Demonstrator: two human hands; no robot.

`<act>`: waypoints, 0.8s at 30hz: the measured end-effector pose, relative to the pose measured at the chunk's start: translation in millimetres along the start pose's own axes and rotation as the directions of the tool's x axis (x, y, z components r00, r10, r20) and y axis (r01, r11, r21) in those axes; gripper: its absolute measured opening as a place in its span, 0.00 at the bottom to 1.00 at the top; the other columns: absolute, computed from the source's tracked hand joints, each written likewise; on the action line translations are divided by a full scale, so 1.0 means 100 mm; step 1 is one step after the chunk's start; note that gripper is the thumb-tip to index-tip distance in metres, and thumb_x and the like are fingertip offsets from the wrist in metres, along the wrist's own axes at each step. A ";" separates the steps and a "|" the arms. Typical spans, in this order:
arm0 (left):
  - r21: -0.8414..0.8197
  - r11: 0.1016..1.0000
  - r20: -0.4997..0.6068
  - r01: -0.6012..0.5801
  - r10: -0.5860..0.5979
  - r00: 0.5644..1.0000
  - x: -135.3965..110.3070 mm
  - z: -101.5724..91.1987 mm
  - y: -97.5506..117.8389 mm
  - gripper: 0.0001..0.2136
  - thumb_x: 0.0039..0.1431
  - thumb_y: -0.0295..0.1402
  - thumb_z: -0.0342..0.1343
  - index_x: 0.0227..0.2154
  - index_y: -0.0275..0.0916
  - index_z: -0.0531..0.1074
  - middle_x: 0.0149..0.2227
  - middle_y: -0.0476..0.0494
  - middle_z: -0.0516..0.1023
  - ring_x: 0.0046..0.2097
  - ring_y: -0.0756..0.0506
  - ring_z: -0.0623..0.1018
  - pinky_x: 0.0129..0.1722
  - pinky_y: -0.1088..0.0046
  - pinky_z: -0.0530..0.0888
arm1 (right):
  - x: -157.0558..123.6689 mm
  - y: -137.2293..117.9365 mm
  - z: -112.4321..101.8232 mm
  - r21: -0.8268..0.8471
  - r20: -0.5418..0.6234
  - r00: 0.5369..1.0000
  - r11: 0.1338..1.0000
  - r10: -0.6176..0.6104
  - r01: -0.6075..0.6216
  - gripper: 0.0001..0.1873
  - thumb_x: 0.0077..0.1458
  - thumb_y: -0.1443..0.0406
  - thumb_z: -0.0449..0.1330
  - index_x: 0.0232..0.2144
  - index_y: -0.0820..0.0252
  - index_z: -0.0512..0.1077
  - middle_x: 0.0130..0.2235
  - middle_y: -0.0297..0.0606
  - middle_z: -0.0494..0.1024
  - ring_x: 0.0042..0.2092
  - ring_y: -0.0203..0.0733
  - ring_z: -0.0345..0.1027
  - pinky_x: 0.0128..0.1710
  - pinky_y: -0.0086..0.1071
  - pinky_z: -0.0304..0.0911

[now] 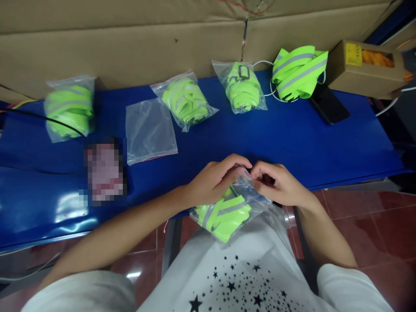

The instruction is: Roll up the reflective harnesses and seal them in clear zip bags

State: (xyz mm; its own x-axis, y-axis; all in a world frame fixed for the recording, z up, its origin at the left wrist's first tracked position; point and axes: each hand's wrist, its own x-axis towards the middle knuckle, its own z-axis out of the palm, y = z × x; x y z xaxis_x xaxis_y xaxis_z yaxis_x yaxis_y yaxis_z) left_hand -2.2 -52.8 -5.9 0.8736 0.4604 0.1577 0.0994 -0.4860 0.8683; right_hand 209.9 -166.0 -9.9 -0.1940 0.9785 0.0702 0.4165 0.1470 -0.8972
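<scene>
A clear zip bag (251, 195) with a folded neon-yellow reflective strap (224, 214) inside hangs tilted between my hands, just past the table's front edge and close to my shirt. My left hand (221, 175) pinches the bag's top edge near one end. At the other side of the same edge, my right hand (276, 182) has its fingers curled and closed on the plastic. The fingertips of both hands nearly meet at the zip strip. Part of the strap is hidden under my left hand.
On the blue table (208, 143) lie an unfilled zip bag (151, 130), several bagged neon straps (186, 102), a loose neon strap (299, 71), a dark phone (329, 106) and a pixelated object (105, 171). A cardboard box (367, 78) stands at the right. Cardboard lines the back.
</scene>
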 end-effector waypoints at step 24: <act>-0.061 0.998 0.036 0.028 -0.026 0.999 0.00 0.04 0.02 0.15 0.74 0.38 0.52 0.57 0.38 0.65 0.33 0.50 0.81 0.27 0.53 0.75 0.28 0.77 0.70 | 0.01 0.02 0.07 0.004 -0.071 0.997 1.000 -0.030 0.031 0.05 0.61 0.72 0.60 0.35 0.58 0.68 0.27 0.24 0.65 0.27 0.28 0.56 0.29 0.25 0.55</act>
State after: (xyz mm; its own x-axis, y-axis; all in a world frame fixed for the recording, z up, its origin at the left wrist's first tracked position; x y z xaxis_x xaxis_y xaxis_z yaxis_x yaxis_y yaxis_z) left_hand 0.2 -56.7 -6.0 0.8874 0.4457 0.1177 0.0951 -0.4268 0.8993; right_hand 204.9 -165.8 -14.8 -0.1432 0.9814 0.1281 0.4064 0.1763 -0.8965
